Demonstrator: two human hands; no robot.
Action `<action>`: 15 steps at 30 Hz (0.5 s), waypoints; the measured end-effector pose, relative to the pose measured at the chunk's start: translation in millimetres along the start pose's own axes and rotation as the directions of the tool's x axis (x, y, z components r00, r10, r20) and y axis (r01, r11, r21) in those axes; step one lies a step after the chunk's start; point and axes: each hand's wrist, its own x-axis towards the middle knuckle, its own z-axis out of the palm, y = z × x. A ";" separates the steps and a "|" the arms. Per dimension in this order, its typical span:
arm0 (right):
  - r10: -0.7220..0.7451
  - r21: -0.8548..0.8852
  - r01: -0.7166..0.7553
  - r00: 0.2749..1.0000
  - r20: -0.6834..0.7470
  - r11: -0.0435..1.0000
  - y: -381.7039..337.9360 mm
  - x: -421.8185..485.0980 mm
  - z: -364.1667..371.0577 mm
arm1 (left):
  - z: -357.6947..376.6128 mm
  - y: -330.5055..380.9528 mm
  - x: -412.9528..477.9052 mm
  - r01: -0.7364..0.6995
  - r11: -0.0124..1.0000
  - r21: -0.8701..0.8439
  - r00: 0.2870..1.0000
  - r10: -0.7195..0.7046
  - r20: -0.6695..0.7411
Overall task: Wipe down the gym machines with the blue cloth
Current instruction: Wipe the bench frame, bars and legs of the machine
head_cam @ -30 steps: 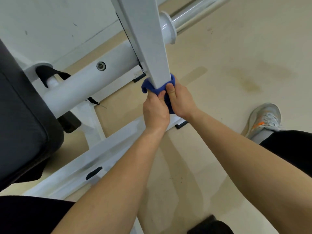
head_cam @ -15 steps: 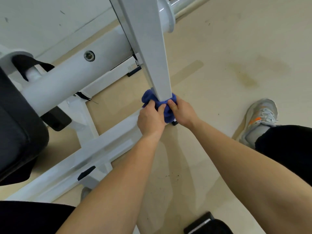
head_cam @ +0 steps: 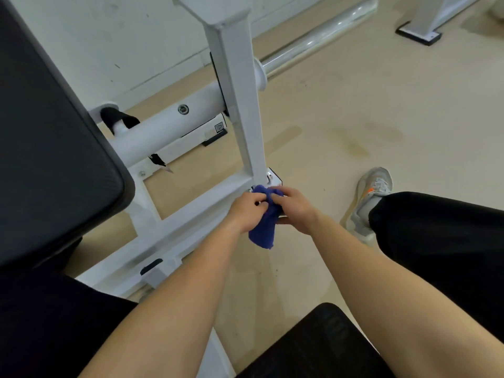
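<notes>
Gym machine [head_cam: 234, 105] filled the left and centre: white frame w/ one slanted upright post [head_cam: 240, 118], one round cross tube [head_cam: 169, 129] and one long base rail [head_cam: 174, 222] running diagonally along the floor. Black seat pad [head_cam: 54, 148] took the whole left side, cut off by the top and left edges. Beige floor [head_cam: 354, 118] lay open to the right of the post, w/ faint stains, up to a chrome bar [head_cam: 319, 42] along the wall. One more white frame foot [head_cam: 420, 31] showed top right, cropped by the edge. Second black pad [head_cam: 313, 342] sat bottom centre, partly cut off. One grey sneaker [head_cam: 373, 192] showed at right, mostly hidden behind a black-clad knee [head_cam: 436, 236]; other foot not visible.

Two bare forearms reached in from the bottom edge. Left hand [head_cam: 245, 211] and right hand [head_cam: 294, 208] were together, both pinching the blue cloth [head_cam: 263, 227] between them, just in front of where the post met the rail. Cloth was bunched up top, w/ one loose end hanging below the hands over the floor. Whether its top touched the frame was hard to tell; fingers covered the joint. Small label on the far rail [head_cam: 218, 128] was too blurred to read.
</notes>
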 end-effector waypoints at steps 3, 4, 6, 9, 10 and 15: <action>0.010 -0.018 -0.011 0.998 -0.068 1.000 10.9 -4.1 -16.6 | -17.5 -8.6 -3.1 0.037 0.999 -0.034 0.999 -0.038 -0.029; 0.003 -0.017 -0.005 0.990 -0.143 1.000 13.1 1.3 -22.4 | -24.8 -11.7 -1.2 0.056 0.998 -0.003 0.996 -0.057 -0.064; -0.046 -0.041 0.034 0.948 -0.314 0.999 9.9 14.6 -29.6 | -39.6 -18.4 6.6 0.083 0.993 0.081 0.991 -0.074 -0.114; -0.144 -0.071 0.126 0.895 -0.422 0.989 -10.3 43.6 -30.1 | -61.1 -23.2 24.5 0.089 0.987 0.132 0.982 -0.066 -0.174; -0.178 -0.071 0.164 0.887 -0.426 0.984 -19.9 54.4 -25.6 | -66.9 -24.2 32.0 0.096 0.985 0.141 0.979 -0.068 -0.192; -0.195 -0.082 0.179 0.935 -0.296 0.980 -40.5 110.3 8.3 | -81.6 -36.0 67.9 0.158 0.969 0.189 0.959 -0.105 -0.263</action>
